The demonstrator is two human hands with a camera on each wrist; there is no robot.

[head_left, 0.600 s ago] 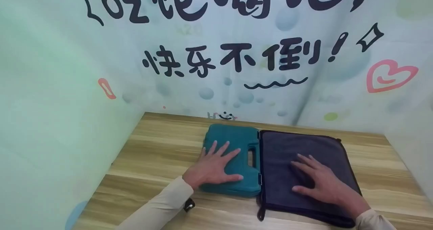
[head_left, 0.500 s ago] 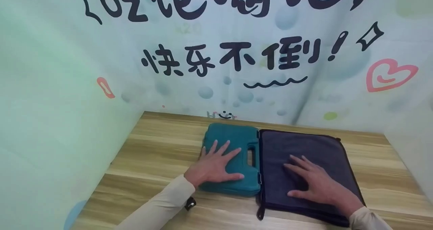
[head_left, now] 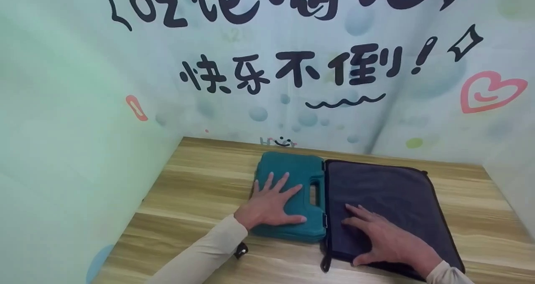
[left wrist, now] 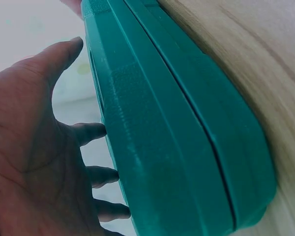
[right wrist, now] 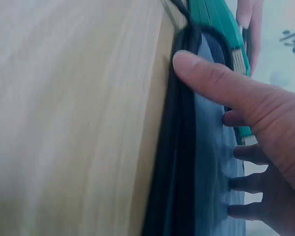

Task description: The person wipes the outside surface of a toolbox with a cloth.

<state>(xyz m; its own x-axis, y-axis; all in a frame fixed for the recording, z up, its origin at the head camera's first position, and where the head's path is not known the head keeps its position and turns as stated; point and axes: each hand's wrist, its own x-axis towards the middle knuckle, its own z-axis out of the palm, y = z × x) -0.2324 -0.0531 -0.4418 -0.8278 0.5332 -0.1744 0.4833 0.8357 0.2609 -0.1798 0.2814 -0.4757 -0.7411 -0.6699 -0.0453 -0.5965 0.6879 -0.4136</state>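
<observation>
Your left hand (head_left: 269, 204) lies spread over the teal case (head_left: 288, 167), its fingers fanned across the upper face. In the left wrist view, several fingertips meet that face; you cannot tell whether the thumb touches it. The case lies flat and closed around mid-width on the wood-grain counter (head_left: 200, 171), its far end near the counter's back edge. Its cut-out handle (head_left: 322, 194) faces the dark pouch (head_left: 376, 183), which lies flat just beside it, towards the counter's right edge.

Your right hand (head_left: 388, 242) is spread over the pouch's near part, fingers slightly bent and apart from the thumb. In the right wrist view, the thumb is at the black trim (right wrist: 187, 123) along the near edge, with the other fingertips at the upper face. A dark loop (head_left: 325, 262) sticks out from the pouch's near left corner towards the counter's front edge. Behind the counter's back edge hangs a pale backdrop (head_left: 234, 121) with black lettering.
</observation>
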